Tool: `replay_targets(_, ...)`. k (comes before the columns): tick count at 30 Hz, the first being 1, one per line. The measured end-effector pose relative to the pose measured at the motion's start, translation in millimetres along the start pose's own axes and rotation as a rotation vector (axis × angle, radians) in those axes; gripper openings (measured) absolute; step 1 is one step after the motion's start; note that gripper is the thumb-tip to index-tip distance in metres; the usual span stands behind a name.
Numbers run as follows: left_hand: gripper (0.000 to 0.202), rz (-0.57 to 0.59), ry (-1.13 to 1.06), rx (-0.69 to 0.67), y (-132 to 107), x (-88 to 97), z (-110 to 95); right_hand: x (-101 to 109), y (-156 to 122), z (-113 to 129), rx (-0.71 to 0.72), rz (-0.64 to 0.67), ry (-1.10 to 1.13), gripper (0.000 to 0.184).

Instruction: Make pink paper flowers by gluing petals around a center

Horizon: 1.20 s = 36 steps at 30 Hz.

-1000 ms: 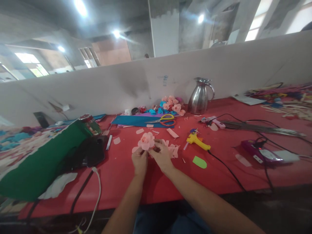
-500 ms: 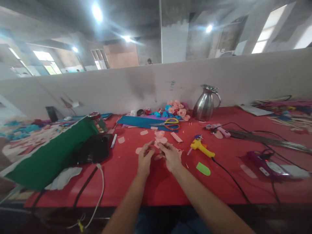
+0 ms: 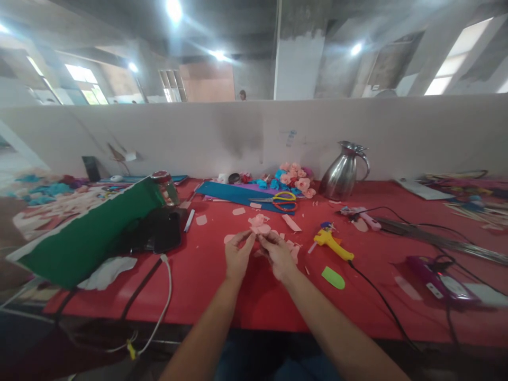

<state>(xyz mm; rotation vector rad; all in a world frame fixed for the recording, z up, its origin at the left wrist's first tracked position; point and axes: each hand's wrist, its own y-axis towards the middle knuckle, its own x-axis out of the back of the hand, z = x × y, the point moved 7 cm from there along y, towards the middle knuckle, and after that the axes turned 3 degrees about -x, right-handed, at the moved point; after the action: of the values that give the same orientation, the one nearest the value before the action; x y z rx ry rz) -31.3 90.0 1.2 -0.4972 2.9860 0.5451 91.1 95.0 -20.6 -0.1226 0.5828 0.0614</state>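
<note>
The pink paper flower (image 3: 259, 224) is just above the red table (image 3: 206, 288), in front of the person. The left hand (image 3: 237, 257) and right hand (image 3: 280, 256) look mostly closed, fingertips pinching the flower from below, though the grip is a bit blurry. A yellow glue gun (image 3: 332, 244) lies near the right hand, and scissors (image 3: 280, 200) lie farther back.

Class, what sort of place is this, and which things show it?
Likely a craft workshop: the red table holds a glue gun, scissors and a flower pile, and the left hand and right hand hold a pink flower.
</note>
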Motion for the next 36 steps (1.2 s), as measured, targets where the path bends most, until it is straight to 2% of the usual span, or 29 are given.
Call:
replay_targets(3,0.014,-0.018,0.056,-0.029,0,1.4,-5,0,0,-1,0.023,-0.002,-0.042,0.028)
replay_targets(10,0.013,0.041,0.148,-0.077,-4,-3.3,-15,0,1,1,0.09,-0.001,-0.011,0.023)
replay_targets(15,0.01,0.018,0.307,-0.258,-7,-3.6,-23,2,4,2,0.117,-0.011,0.009,0.023)
replay_targets(18,0.009,0.06,0.402,-0.375,-9,-7.6,-28,3,5,2,0.138,-0.022,-0.009,0.022)
replay_targets(23,0.013,0.081,0.478,-0.468,-13,-8.7,-34,6,3,6,0.197,-0.066,-0.105,0.019)
replay_targets(25,0.018,0.094,0.392,-0.403,-11,-7.5,-29,5,2,9,0.219,-0.064,-0.123,0.017)
replay_targets(29,0.018,0.159,-0.06,-0.026,-3,-9.3,0,1,0,8,0.175,-0.036,-0.121,0.019)
replay_targets(31,0.017,0.206,-0.293,0.111,-2,-15.1,9,0,-1,7,0.157,-0.031,-0.147,0.02)
replay_targets(33,0.018,0.259,-0.438,0.166,-2,-20.4,11,0,-1,7,0.159,-0.032,-0.174,0.02)
replay_targets(36,0.022,0.288,-0.484,0.193,-5,-23.3,8,1,-1,10,0.224,-0.05,-0.23,0.015)
